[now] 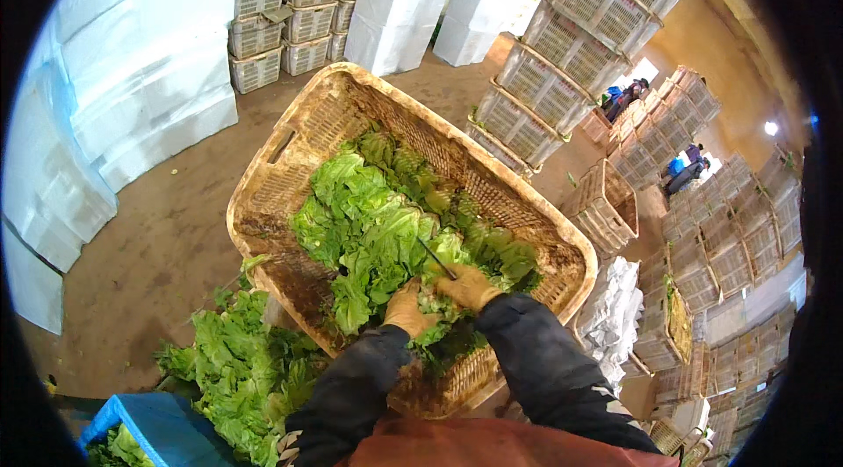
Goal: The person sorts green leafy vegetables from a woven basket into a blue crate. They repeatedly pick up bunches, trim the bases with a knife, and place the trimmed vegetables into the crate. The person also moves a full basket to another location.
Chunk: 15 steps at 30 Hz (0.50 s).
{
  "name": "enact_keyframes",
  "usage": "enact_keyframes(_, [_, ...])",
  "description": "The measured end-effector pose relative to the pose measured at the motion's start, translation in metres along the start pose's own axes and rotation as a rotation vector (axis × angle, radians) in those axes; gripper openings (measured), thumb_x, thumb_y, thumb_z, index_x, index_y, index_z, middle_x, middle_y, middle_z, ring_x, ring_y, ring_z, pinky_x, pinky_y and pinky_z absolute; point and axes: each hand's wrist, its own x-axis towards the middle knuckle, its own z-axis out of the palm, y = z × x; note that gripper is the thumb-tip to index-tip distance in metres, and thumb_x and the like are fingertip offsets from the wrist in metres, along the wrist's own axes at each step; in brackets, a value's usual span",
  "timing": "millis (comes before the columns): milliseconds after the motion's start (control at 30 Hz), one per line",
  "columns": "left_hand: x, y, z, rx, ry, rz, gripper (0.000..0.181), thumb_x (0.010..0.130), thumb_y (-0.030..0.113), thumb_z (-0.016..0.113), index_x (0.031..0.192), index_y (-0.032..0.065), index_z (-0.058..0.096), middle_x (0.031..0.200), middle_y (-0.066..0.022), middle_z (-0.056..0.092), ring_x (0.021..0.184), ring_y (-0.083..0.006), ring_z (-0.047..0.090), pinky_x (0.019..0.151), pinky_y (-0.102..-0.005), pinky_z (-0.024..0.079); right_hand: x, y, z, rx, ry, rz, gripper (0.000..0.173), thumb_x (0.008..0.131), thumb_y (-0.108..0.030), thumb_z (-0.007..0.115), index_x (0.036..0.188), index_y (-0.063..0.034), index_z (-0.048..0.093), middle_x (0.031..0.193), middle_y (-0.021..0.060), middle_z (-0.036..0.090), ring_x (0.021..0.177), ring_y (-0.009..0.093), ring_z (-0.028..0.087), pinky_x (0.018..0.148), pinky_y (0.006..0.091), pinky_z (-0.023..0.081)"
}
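A dirty, perforated plastic crate [527, 203] lies before me, tilted in the view, with leafy green lettuce heads [375, 210] along its middle. My left hand [409, 310], in a tan glove, rests on lettuce at the crate's near side; its fingers are partly hidden by leaves. Just right of it, my right hand [466, 286], gloved alike, is closed around a knife [435, 256] whose dark, thin blade points up and left over the leaves. The two hands are close together at the base of one lettuce head.
Loose lettuce [230, 368] is heaped at lower left, beside a blue container [141, 431]. Stacked crates [546, 72] stand beyond and to the right. White wrapped blocks [145, 59] line the left. Two people [625, 98] are far off at right.
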Motion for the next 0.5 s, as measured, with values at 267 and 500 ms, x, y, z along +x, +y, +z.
enact_keyframes(267, [-0.136,0.060,-0.120,-0.273,0.051,0.161,0.065,0.067,0.035,0.078,0.114,-0.0055,0.058,0.105,-0.0264,0.062,0.100,-0.0409,0.059,0.086,-0.0448,0.047,-0.115,-0.075,-0.032,-0.702,0.132,-0.767,0.084,0.078,-0.010,0.060,0.153,-0.0186,0.024,0.078,0.0081,0.060,0.062,0.024,0.063,0.051,0.0363,0.050])
enact_keyframes(500, [-0.232,0.054,-0.093,-0.540,0.079,-0.023,0.062,0.073,0.017,0.077,0.126,-0.0016,0.052,0.110,-0.0093,0.062,0.102,-0.0194,0.059,0.092,-0.0326,0.046,-0.136,-0.089,0.011,-0.692,-0.296,-0.525,0.094,0.080,-0.011,0.059,0.154,-0.0105,0.002,0.075,0.0202,0.065,0.063,0.034,0.065,0.055,0.0445,0.052])
